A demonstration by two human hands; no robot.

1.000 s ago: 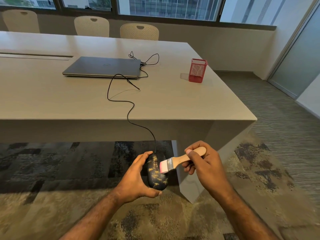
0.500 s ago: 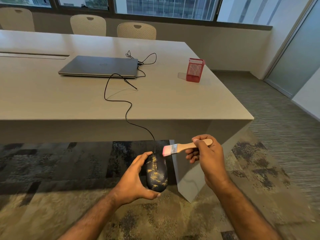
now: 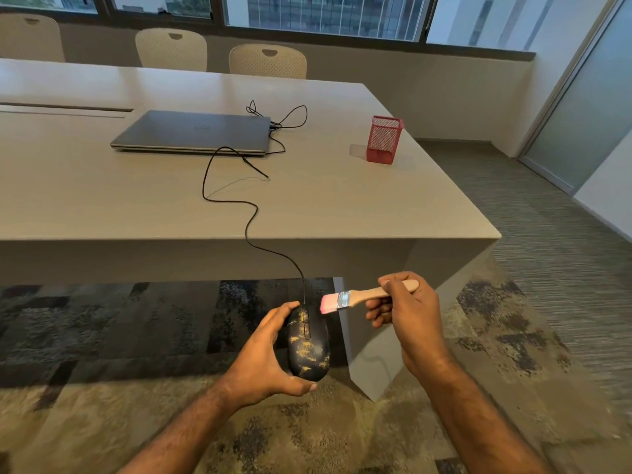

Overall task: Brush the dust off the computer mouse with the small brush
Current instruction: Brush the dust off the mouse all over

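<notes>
A black wired computer mouse (image 3: 308,347) speckled with yellowish dust is held in front of the table's near edge, above the carpet. My left hand (image 3: 263,357) grips it from the left side and underneath. My right hand (image 3: 407,313) holds a small brush (image 3: 355,297) by its wooden handle. The brush's pink bristles point left and hover just above and to the right of the mouse's front end, apart from it. The mouse's black cable (image 3: 251,220) runs up over the table edge toward the laptop.
A closed grey laptop (image 3: 193,131) lies on the beige table (image 3: 342,206). A red mesh pen holder (image 3: 383,139) stands at the table's right. Three chairs (image 3: 267,60) line the far side. The table's slanted leg panel (image 3: 372,354) is close behind the mouse.
My right hand lifted the brush from the mouse's middle up and away to beyond its front end. The mouse stayed in my left hand.
</notes>
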